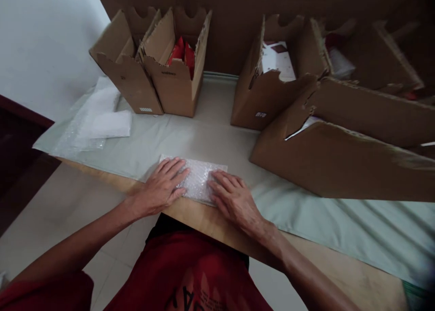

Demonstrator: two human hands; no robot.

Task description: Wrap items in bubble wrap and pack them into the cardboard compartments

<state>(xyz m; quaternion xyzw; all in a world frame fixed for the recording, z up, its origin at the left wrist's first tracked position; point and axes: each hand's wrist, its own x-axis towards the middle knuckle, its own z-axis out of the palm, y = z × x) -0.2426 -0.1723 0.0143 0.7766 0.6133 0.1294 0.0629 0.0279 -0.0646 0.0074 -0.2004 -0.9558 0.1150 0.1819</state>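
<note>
A flat rectangle of bubble wrap lies at the table's front edge, right before me. Whether something is inside it I cannot tell. My left hand rests on its left end, fingers stretched out and pointing right. On the right end lies my right hand, its fingers extended over the plastic and slightly bent. Both palms face down, and the middle of the bubble wrap shows between them.
Cardboard boxes stand at the back left, one with red packets. More boxes fill the right, one with white cartons. White wrapped packs and bubble wrap lie at left. A pale green cloth covers the table.
</note>
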